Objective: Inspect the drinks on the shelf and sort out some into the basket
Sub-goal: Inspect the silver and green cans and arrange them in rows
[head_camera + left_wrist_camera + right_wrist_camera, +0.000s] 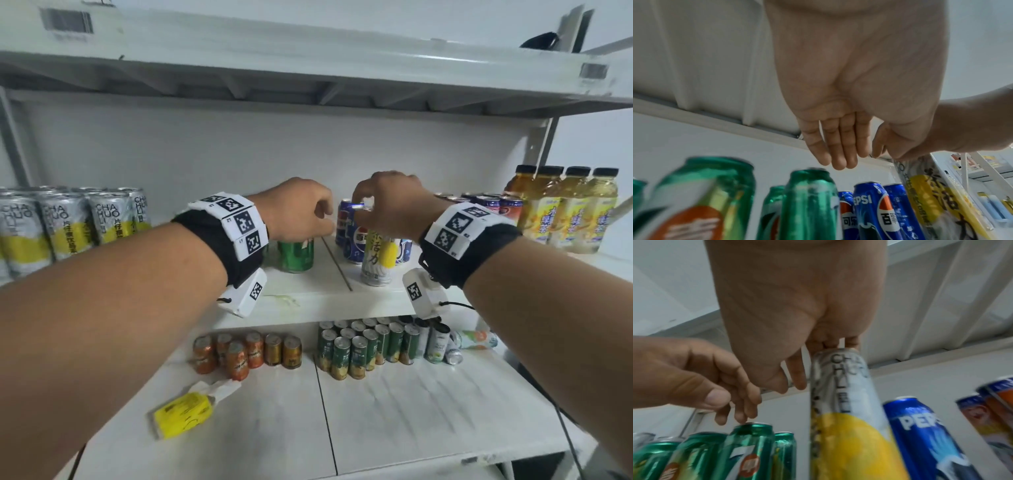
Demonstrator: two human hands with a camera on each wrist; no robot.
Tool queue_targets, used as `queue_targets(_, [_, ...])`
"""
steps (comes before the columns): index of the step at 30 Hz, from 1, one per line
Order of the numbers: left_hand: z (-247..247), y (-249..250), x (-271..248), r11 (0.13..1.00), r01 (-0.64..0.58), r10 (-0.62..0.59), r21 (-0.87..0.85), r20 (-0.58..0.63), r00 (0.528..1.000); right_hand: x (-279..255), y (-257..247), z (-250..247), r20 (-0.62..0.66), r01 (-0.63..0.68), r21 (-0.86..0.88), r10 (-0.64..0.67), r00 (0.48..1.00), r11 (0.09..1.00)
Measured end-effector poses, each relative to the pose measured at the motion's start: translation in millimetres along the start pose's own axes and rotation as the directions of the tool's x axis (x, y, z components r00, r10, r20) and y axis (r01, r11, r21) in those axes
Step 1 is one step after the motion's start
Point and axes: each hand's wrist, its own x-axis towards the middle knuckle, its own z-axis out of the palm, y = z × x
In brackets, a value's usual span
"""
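Right hand grips the white-and-yellow can by its rim at frame centre, likely lifting it for inspection; left hand hovers loosely curled, empty, over green cans

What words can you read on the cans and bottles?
"CHA HUO": silver and yellow cans at left.
"CHA HUO LE": can the right hand grips by its top.
"PEPSI": blue can.
"7": green can.
Yellow bottles, lower-shelf cans, yellow pack: too small or blurred.
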Motion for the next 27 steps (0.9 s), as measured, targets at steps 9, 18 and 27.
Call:
queue_targets(9, [-76,-78,-93,0.973,0.113,-0.102,0.202,-0.065,0.993,19,-139,5,-0.084,0.294,0.171,-0.283,0.955,0.94])
queue_targets(18, [-172,-199,-252,0.842,0.408,-0.384,0.354,-0.138,0.913,53,-343,30,-0.161,0.512,0.331,-0.487,0.858,0.793])
queue_targets(27, [-230,-308,-381,0.754,0.577,-0.543,0.315,-0.197,0.816,88,-518,53,-0.161,0.603,0.425,-0.599,0.784,0.675])
